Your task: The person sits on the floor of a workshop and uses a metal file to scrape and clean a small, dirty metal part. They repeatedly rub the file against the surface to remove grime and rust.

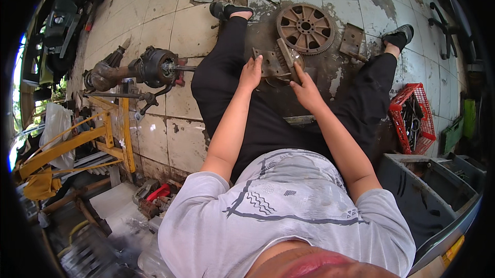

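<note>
The left hand [251, 73] is partly curled, gripping the left edge of a rusty, holed metal bracket [269, 62] between the person's legs, while the right hand [308, 92] is closed around the handle of a wooden brush [284, 52]. The brush's long axis slants up and leftward, its head pointing away from the person beside the bracket's right side, near a toothed wheel [306, 26].
</note>
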Tool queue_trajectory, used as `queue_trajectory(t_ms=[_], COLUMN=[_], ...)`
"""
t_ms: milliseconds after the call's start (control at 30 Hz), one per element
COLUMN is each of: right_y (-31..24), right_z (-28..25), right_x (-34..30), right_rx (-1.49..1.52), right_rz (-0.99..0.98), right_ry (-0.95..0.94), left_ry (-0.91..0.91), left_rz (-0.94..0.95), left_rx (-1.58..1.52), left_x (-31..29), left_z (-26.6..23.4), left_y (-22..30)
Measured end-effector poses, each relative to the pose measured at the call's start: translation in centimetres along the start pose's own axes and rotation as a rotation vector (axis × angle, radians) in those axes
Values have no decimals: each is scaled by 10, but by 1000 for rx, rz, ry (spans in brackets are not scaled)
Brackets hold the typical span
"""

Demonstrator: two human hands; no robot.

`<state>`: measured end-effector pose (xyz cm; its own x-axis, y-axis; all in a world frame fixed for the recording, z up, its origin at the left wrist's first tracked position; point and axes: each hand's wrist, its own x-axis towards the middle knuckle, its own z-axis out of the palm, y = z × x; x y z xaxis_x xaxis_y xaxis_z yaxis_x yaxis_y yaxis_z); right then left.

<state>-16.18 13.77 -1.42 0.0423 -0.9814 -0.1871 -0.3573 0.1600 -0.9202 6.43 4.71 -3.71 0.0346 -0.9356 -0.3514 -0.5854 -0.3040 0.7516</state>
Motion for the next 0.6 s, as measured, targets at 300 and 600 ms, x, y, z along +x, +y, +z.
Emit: queue_trajectory(t_ms=[300, 600], right_y=[19, 34], right_z=[18, 27], right_x=[10, 10], right_rx=[-248, -231], right_rz=[-23, -11], right_ry=[56, 5], left_ry=[-65, -39], left_rz=[23, 13], left_rx=[-163, -79], left_x=[10, 9], left_z=[2, 0], left_y=[-14, -16])
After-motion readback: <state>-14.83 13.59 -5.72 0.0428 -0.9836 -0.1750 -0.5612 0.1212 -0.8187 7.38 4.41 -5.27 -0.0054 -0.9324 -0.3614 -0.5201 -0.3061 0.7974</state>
